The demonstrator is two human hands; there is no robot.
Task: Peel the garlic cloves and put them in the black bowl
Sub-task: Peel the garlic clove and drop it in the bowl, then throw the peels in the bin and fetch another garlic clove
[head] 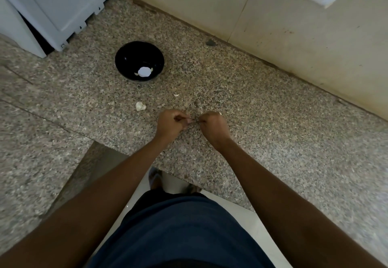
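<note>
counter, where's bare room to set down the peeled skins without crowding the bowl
Bare counter lies right of the right hand, out to the wall. More lies left of the left hand, beyond the garlic piece. It is crowded between the hands and the black bowl, where a skin scrap lies.

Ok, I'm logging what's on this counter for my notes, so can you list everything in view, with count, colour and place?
black bowl: one, black, on the counter toward the back left.
peeled garlic: a few pale pieces at the bottom of the bowl, beside a bright glare spot; exact count unclear.
garlic clove: one, off-white, on the counter between bowl and hands.
garlic skin: one small pale scrap, on the counter right of that clove.
counter: one, speckled grey-brown stone.
white appliance: one, back left corner.
wall: cream, marked, behind the counter.
left hand: curled, pinching something small together with the right hand.
right hand: curled, fingertips meeting the left hand's.
</note>
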